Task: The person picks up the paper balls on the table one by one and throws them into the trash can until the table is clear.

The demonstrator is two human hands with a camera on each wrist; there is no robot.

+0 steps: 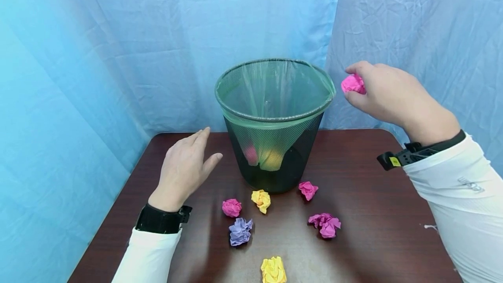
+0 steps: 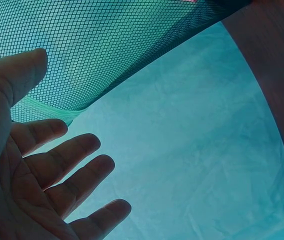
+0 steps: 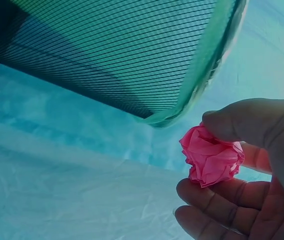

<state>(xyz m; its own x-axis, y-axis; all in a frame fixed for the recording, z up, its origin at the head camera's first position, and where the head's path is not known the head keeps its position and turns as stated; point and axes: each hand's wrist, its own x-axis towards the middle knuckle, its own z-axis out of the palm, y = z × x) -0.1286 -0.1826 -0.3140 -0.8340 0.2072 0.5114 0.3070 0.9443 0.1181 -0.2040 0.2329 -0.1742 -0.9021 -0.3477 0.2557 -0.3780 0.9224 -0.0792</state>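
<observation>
My right hand [image 1: 387, 93] pinches a crumpled pink paper ball [image 3: 212, 156] between thumb and fingers, raised just right of the bin's rim. The black mesh wastebasket [image 1: 275, 119] stands at the back of the table, lined with a green plastic bag [image 1: 271, 86] folded over its rim. Through the mesh, a pink ball [image 1: 250, 155] and a yellow ball [image 1: 271, 160] show low in the bag. To the left of the bin my left hand [image 1: 182, 167] hovers over the table, its fingers extended and holding nothing; the left wrist view shows its bare palm beside the mesh.
On the dark wooden table [image 1: 377, 195] before the bin lie a pink ball [image 1: 232, 208], a yellow ball [image 1: 261, 201], a purple ball [image 1: 240, 232], another pink ball [image 1: 308, 190], a magenta piece [image 1: 325, 225] and a yellow one [image 1: 273, 270]. Blue cloth [image 1: 177, 47] hangs behind.
</observation>
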